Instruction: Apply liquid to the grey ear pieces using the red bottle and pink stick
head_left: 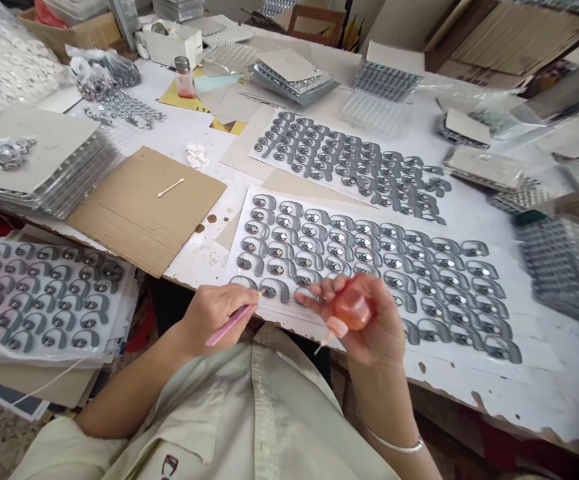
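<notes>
My left hand [213,315] is closed around a thin pink stick [229,325] with a yellow tip, near the table's front edge. In my right hand [383,327] is a squeeze bottle [352,305] of orange-red liquid, tilted so that its thin nozzle points down and left. Some fingers of that hand reach over the lower rows of grey curved pieces [339,237], each with a shiny round stone. These pieces lie in rows on a white sheet [243,217]; the hand and bottle hide a few of them.
A second sheet of grey pieces [326,148] lies behind. To the left, a cotton swab [170,188] rests on brown cardboard [144,217]. Further back stands a glass jar [184,79] with red contents. Stacked trays [389,73] and another sheet stack [44,293] surround the work area.
</notes>
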Motion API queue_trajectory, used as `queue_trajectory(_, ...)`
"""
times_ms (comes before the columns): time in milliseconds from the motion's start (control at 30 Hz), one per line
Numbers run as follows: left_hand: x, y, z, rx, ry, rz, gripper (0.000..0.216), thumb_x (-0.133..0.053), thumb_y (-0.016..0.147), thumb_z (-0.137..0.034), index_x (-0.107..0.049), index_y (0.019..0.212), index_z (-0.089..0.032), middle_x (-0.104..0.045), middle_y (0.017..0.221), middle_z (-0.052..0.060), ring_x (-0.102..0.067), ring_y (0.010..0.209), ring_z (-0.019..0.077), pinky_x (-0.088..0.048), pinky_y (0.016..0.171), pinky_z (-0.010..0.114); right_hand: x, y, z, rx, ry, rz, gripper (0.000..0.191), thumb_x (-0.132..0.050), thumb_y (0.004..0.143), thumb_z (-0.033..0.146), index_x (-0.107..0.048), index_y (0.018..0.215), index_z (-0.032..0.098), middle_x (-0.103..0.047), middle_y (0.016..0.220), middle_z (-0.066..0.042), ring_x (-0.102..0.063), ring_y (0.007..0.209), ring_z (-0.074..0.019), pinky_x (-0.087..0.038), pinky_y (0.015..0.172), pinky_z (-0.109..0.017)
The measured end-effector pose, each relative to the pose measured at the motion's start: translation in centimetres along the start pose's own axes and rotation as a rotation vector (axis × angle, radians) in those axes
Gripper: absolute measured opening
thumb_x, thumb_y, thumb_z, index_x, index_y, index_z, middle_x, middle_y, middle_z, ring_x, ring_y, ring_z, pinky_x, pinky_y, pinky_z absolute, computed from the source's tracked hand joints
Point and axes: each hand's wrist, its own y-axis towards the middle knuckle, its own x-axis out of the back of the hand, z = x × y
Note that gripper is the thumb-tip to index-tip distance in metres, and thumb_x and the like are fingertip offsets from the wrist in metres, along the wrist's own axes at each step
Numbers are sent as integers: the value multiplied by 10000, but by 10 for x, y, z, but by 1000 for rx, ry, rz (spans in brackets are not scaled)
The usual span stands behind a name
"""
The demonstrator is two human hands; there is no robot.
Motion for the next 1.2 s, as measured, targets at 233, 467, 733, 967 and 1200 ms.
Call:
queue_trajectory(233, -5, -1, -4, -120, 88, 55, 133, -553, 825, -35, -573, 902, -142, -739, 872, 54, -720, 824, 133, -595, 682, 196, -18, 14, -3, 761, -388, -327, 307, -669, 755, 502, -642, 696, 202, -596, 675, -17, -571, 603, -169, -457, 525, -313)
queue_trajectory(467, -9, -2, -3, -156, 206, 86, 162, -491, 785, -20, -580, 878, -118, -727, 852, 68, -706, 663, 155, -560, 493, 240, -32, 26, -22, 888, -673, -144, 265, -668, 781, 471, -621, 806, 211, -604, 690, -12, -552, 572, -165, -431, 525, -328)
queue_trajectory(733, -9, -2, -6, -150, 258, 139, 162, -471, 780, -50, -598, 853, -120, -720, 855, 71, -671, 583, 152, -531, 460, 256, -33, 26, -26, 891, -792, -23, 127, -666, 789, 331, -600, 828, 230, -594, 658, -4, -526, 548, -159, -404, 534, -334)
queue_trajectory(967, -7, -2, -5, -123, 251, 194, 172, -461, 785, -57, -595, 863, -133, -713, 842, 57, -659, 575, 146, -509, 455, 248, -34, 27, -29, 873, -813, -9, 118, -667, 791, 308, -591, 853, 243, -594, 648, -1, -528, 562, -172, -411, 542, -348)
queue_trajectory(1200, -7, -2, -4, -102, 220, 195, 171, -465, 777, -48, -591, 852, -136, -711, 852, 54, -658, 583, 139, -536, 497, 243, -33, 30, -31, 917, -775, -21, 101, -682, 781, 269, -592, 780, 223, -597, 680, 1, -538, 576, -156, -419, 539, -331)
